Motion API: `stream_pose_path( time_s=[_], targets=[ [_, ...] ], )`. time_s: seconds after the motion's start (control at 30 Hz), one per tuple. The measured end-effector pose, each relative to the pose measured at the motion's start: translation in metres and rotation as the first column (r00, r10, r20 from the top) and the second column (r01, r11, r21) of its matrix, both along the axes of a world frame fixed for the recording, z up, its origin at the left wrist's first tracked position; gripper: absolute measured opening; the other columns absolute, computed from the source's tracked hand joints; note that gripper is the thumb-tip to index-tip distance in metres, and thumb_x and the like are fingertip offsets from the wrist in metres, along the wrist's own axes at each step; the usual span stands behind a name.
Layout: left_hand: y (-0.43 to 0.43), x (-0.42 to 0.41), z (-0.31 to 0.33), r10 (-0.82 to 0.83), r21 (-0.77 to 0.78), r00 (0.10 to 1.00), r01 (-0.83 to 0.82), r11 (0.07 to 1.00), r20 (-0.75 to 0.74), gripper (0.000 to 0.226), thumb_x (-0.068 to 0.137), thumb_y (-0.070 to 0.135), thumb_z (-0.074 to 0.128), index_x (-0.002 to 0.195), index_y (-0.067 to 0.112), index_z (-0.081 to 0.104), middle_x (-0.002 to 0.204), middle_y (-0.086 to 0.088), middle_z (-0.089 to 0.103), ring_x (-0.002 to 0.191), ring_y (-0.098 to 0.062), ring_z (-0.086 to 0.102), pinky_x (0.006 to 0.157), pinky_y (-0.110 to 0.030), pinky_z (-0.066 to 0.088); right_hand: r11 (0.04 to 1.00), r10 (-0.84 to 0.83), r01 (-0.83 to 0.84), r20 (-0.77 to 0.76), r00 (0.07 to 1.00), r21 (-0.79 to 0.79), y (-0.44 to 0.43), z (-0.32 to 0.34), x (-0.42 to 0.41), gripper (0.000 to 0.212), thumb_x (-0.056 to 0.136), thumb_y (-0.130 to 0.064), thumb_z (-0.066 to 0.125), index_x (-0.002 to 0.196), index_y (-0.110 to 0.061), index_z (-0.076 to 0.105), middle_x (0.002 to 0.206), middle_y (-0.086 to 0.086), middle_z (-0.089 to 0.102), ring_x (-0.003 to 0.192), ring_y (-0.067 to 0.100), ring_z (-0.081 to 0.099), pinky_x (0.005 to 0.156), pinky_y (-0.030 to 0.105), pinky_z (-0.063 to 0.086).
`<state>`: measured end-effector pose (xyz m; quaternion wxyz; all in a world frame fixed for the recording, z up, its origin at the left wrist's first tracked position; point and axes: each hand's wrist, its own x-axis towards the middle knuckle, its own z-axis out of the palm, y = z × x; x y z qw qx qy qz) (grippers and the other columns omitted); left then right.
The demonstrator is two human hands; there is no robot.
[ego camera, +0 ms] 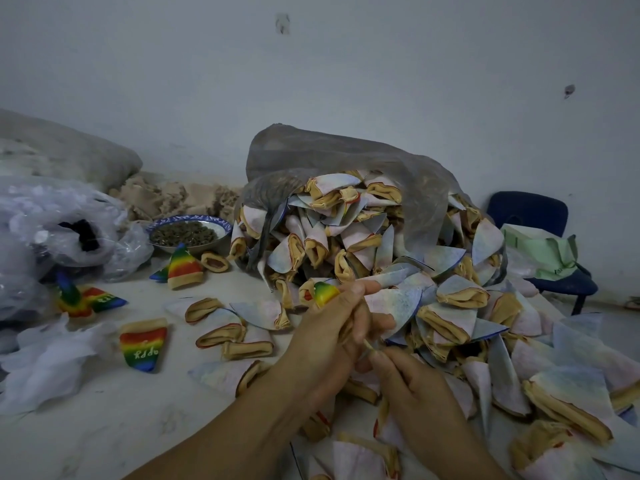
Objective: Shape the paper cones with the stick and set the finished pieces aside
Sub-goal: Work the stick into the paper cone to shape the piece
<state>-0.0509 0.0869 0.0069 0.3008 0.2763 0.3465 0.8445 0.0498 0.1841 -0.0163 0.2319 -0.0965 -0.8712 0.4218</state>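
Note:
My left hand [332,327] is closed around a small rainbow cone [325,293] whose tip pokes out past the fingers. Just below it, my right hand [405,382] pinches a thin pale stick [367,344] that runs up into the left fist. A big heap of pale inside-out cones [374,244] spills out of a grey sack behind and to the right of both hands. Finished rainbow cones lie on the left: one upright [183,263], one flat with lettering [143,344], and a pair [88,299] near the plastic.
A blue-rimmed bowl [189,233] of dark seeds sits at the back left. Crumpled clear plastic bags [52,230] fill the far left, with white fluff [45,362] in front. A dark blue chair [540,244] stands at the right against the wall.

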Motion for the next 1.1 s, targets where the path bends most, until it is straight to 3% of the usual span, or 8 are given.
stream_pose_path(
  time_s=[0.13, 0.2, 0.27, 0.4, 0.53, 0.63, 0.87, 1.1],
  targets=[
    [0.002, -0.003, -0.002, 0.101, -0.078, 0.991, -0.094, 0.992, 0.086, 0.034, 0.083, 0.031, 0.060, 0.107, 0.007, 0.067, 0.084, -0.010, 0.070, 0.090, -0.022, 0.071, 0.079, -0.029, 0.057, 0.970, -0.117, 0.109, 0.024, 0.993, 0.216, 0.010, -0.005, 0.000, 0.020, 0.085, -0.055, 0.036, 0.082, -0.051, 0.055, 0.079, -0.006, 0.067, 0.076, 0.004, 0.058, 0.065, 0.023, 0.046],
    [0.002, -0.008, -0.007, 0.245, -0.200, 0.969, -0.236, 0.951, 0.025, 0.041, 0.076, 0.041, 0.066, 0.107, 0.013, 0.068, 0.090, -0.008, 0.072, 0.089, -0.021, 0.071, 0.076, -0.032, 0.058, 0.937, -0.156, 0.150, -0.005, 0.988, 0.315, 0.013, -0.006, 0.001, 0.036, 0.082, -0.060, 0.029, 0.093, -0.044, 0.059, 0.076, -0.007, 0.064, 0.071, 0.005, 0.057, 0.060, 0.019, 0.043],
    [0.003, -0.012, -0.009, 0.312, -0.277, 0.949, -0.314, 0.908, -0.054, 0.044, 0.071, 0.047, 0.069, 0.103, 0.017, 0.069, 0.090, -0.009, 0.071, 0.088, -0.025, 0.069, 0.083, -0.042, 0.059, 0.916, -0.190, 0.202, -0.070, 0.979, 0.347, 0.015, -0.005, 0.001, 0.046, 0.082, -0.059, 0.030, 0.098, -0.034, 0.065, 0.077, -0.008, 0.065, 0.070, 0.008, 0.059, 0.062, 0.027, 0.047],
    [0.000, -0.013, -0.001, 0.246, -0.181, 0.967, -0.230, 0.956, 0.072, 0.042, 0.081, 0.044, 0.063, 0.103, 0.009, 0.071, 0.096, -0.014, 0.074, 0.088, -0.023, 0.073, 0.072, -0.032, 0.060, 0.884, -0.217, 0.283, -0.208, 0.954, 0.373, 0.018, -0.004, 0.002, 0.034, 0.086, -0.040, 0.045, 0.093, -0.019, 0.071, 0.077, -0.003, 0.068, 0.066, 0.018, 0.064, 0.058, 0.033, 0.051],
    [-0.006, -0.020, 0.003, 0.128, -0.058, 0.981, -0.121, 0.991, 0.149, 0.037, 0.102, 0.035, 0.041, 0.121, 0.009, 0.059, 0.102, -0.017, 0.074, 0.093, -0.026, 0.073, 0.071, -0.030, 0.059, 0.871, -0.223, 0.299, -0.229, 0.947, 0.389, 0.018, -0.003, 0.004, 0.027, 0.086, -0.034, 0.050, 0.092, -0.019, 0.071, 0.076, -0.004, 0.069, 0.064, 0.014, 0.064, 0.057, 0.028, 0.049],
    [-0.007, -0.021, 0.003, 0.146, -0.049, 0.987, -0.143, 0.989, 0.072, 0.032, 0.099, 0.031, 0.042, 0.127, 0.019, 0.053, 0.104, -0.016, 0.074, 0.092, -0.025, 0.073, 0.071, -0.029, 0.058, 0.841, -0.214, 0.299, -0.231, 0.949, 0.450, 0.018, -0.003, 0.004, 0.024, 0.085, -0.030, 0.053, 0.093, -0.018, 0.072, 0.077, -0.003, 0.070, 0.063, 0.014, 0.065, 0.055, 0.027, 0.049],
    [-0.004, -0.019, -0.004, 0.187, -0.151, 0.981, -0.194, 0.969, -0.056, 0.033, 0.105, 0.026, 0.036, 0.117, 0.007, 0.059, 0.097, -0.006, 0.076, 0.087, -0.016, 0.073, 0.066, -0.025, 0.057, 0.827, -0.210, 0.301, -0.236, 0.949, 0.475, 0.019, -0.005, 0.005, 0.023, 0.084, -0.032, 0.055, 0.094, -0.021, 0.073, 0.080, -0.004, 0.072, 0.068, 0.015, 0.068, 0.055, 0.031, 0.054],
    [0.000, -0.015, -0.004, 0.128, -0.084, 0.991, -0.125, 0.989, 0.027, 0.048, 0.091, 0.047, 0.039, 0.091, 0.005, 0.062, 0.079, -0.014, 0.067, 0.071, -0.024, 0.068, 0.064, -0.030, 0.056, 0.908, -0.130, 0.184, -0.162, 0.978, 0.377, 0.019, -0.001, 0.005, 0.033, 0.088, -0.046, 0.043, 0.089, -0.027, 0.070, 0.068, -0.007, 0.063, 0.063, 0.007, 0.059, 0.055, 0.028, 0.049]
  ],
)
